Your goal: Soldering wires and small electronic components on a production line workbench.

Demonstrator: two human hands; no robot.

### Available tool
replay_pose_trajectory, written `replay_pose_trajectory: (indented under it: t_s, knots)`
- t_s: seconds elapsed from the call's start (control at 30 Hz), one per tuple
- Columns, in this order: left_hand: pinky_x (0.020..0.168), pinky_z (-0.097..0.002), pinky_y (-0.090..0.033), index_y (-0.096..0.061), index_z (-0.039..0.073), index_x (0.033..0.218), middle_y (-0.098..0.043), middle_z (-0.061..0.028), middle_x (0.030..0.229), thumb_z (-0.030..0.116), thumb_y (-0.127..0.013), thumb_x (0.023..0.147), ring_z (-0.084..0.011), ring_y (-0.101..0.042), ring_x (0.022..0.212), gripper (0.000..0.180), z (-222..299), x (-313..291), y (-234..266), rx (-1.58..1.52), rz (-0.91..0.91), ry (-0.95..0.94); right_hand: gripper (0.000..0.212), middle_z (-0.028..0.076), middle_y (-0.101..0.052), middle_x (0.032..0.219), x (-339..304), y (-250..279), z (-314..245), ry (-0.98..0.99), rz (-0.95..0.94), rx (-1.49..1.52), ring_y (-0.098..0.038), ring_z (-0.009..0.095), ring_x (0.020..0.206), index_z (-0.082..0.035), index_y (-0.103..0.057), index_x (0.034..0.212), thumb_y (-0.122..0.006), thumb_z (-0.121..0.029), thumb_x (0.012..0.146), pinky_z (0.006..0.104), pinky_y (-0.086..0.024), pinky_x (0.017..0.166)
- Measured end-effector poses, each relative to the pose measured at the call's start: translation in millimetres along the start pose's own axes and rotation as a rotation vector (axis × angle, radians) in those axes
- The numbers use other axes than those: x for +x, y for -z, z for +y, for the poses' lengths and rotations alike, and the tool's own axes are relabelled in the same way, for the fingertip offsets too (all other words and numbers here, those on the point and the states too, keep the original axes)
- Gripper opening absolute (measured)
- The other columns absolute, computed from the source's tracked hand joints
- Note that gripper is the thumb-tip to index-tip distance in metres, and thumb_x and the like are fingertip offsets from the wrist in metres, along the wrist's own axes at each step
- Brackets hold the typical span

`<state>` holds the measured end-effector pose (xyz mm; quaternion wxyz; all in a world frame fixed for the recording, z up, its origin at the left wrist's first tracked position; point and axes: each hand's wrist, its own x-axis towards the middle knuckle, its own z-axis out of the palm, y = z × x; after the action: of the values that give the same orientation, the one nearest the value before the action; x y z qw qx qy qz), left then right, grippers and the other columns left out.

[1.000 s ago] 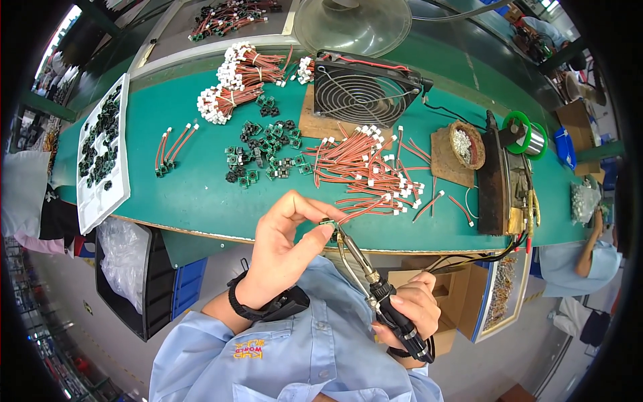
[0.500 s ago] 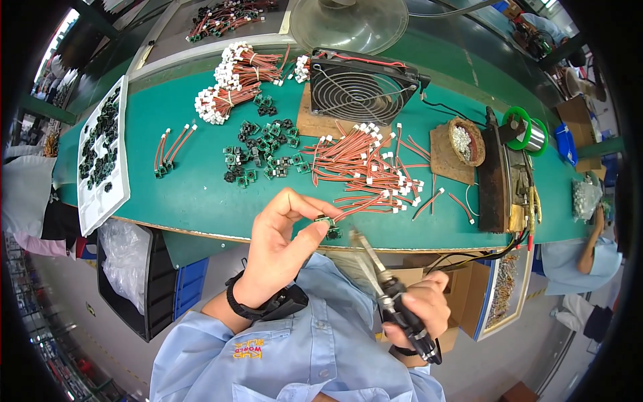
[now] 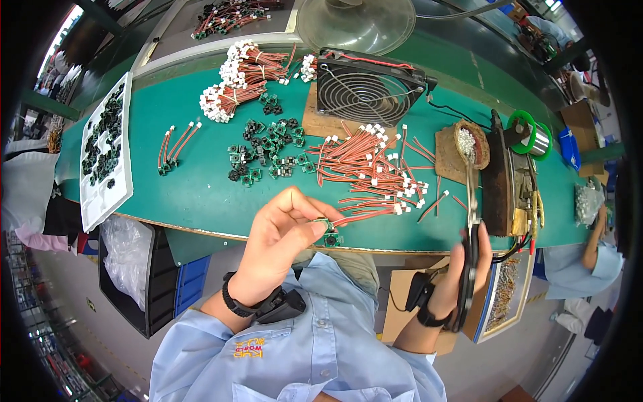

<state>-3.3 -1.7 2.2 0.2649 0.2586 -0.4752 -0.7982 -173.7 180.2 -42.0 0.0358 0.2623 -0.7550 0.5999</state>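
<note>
My left hand point(image 3: 278, 231) pinches a small green circuit board point(image 3: 332, 238) between thumb and fingers, just in front of the bench edge. Red-and-black wires with a white plug point(image 3: 367, 216) run right from the board; whether they are joined to it cannot be made out. My right hand point(image 3: 445, 288) is closed around the black handle of a soldering iron point(image 3: 471, 251), held upright. The iron's metal end reaches the near rim of a round brown dish point(image 3: 481, 155) of whitish grains; contact is unclear. Loose red-and-black leads point(image 3: 355, 157) lie beyond my left hand.
A black fan point(image 3: 368, 90) stands behind the leads. Loose green boards point(image 3: 268, 144) lie left of them, with bundled leads point(image 3: 231, 94) farther back. A white tray point(image 3: 120, 191) of parts is far left. At right are a dark metal block point(image 3: 495, 194) and a green solder spool point(image 3: 532, 134).
My right hand has swung the soldering iron right and forward, from beside the board to the dish. The left hand keeps the board almost in place. The whole view has shifted slightly.
</note>
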Motion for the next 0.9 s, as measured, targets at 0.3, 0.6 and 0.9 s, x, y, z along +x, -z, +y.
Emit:
replay_pose_trajectory:
  t_s: [0.3, 0.6, 0.9]
  knots:
    - [0.081, -0.0315, -0.043, -0.044, 0.005, 0.084, -0.061, -0.0156, 0.093, 0.000, -0.053, 0.079, -0.0188, -0.057, 0.089, 0.011, -12.6, 2.9, 1.4, 0.171, -0.038, -0.186, 0.035, 0.000, -0.059, 0.068, -25.1, -0.7, -40.9, 0.525, -0.444, 0.157, -0.052, 0.013, 0.057, -0.011, -0.065, 0.089, -0.069, -0.039, 0.069, 0.0302, -0.033, 0.064]
    - [0.076, -0.0305, -0.045, -0.042, 0.005, 0.082, -0.061, -0.0167, 0.090, 0.005, -0.053, 0.079, -0.0172, -0.057, 0.082, 0.012, -12.4, -0.6, -0.4, 0.203, 0.001, -0.184, 0.035, -0.001, -0.060, 0.070, -28.7, -2.7, -41.8, 0.522, -0.482, 0.115, -0.053, 0.014, 0.057, -0.012, -0.065, 0.088, -0.071, -0.039, 0.067, 0.0304, -0.034, 0.066]
    - [0.078, -0.0310, -0.044, -0.043, 0.004, 0.084, -0.060, -0.0170, 0.092, 0.004, -0.054, 0.079, -0.0173, -0.057, 0.084, 0.011, -15.2, -1.0, 0.2, 0.223, -0.006, -0.218, 0.036, -0.001, -0.060, 0.069, -28.9, -2.5, -42.3, 0.531, -0.479, 0.101, -0.053, 0.014, 0.057, -0.011, -0.066, 0.089, -0.071, -0.039, 0.067, 0.0305, -0.034, 0.067]
